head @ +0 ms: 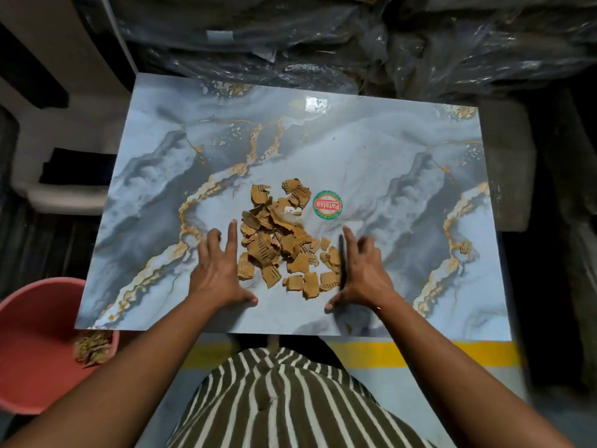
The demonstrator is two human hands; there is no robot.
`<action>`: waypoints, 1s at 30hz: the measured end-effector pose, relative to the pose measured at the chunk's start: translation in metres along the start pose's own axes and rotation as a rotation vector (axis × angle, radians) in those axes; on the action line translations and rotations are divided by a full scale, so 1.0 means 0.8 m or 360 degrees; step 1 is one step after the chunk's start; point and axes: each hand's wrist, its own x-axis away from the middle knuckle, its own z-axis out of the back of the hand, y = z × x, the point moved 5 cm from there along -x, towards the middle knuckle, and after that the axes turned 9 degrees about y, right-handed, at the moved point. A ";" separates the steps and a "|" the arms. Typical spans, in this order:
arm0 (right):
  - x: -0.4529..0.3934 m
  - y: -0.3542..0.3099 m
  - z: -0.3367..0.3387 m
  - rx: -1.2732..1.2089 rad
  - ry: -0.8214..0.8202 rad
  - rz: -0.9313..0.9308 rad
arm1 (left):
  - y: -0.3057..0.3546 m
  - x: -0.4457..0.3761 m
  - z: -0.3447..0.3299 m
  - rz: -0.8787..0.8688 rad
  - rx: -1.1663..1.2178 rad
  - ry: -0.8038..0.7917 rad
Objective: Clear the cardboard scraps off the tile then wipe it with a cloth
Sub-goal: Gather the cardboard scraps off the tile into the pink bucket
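A large glossy blue-grey marbled tile (371, 150) with gold veins lies flat in front of me. A heap of brown cardboard scraps (281, 240) sits near its middle, toward the near edge. My left hand (219, 273) rests flat on the tile just left of the heap, fingers spread. On the heap's right side my right hand (361, 270) stands on its edge, fingers apart, touching the outer scraps. Both hands hold nothing. One stray scrap (466, 247) lies far right on the tile. No cloth is in view.
A pink plastic tub (35, 344) stands on the floor at the lower left, with some scraps (93, 347) on its rim under the tile's corner. A round red-green sticker (327, 204) is on the tile. Plastic-wrapped bundles (355, 43) are stacked behind.
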 end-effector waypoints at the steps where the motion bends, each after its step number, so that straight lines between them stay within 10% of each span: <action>1: -0.001 -0.012 -0.004 -0.0045 0.0018 0.0004 | 0.009 -0.003 -0.004 -0.0055 0.0044 -0.0018; 10: -0.012 -0.094 -0.021 -0.0243 0.0058 0.0163 | 0.078 0.001 -0.022 -0.0420 0.0231 0.0051; 30: -0.009 -0.146 -0.027 -0.0740 0.0052 0.0084 | 0.069 -0.005 -0.007 -0.0169 0.0680 -0.0092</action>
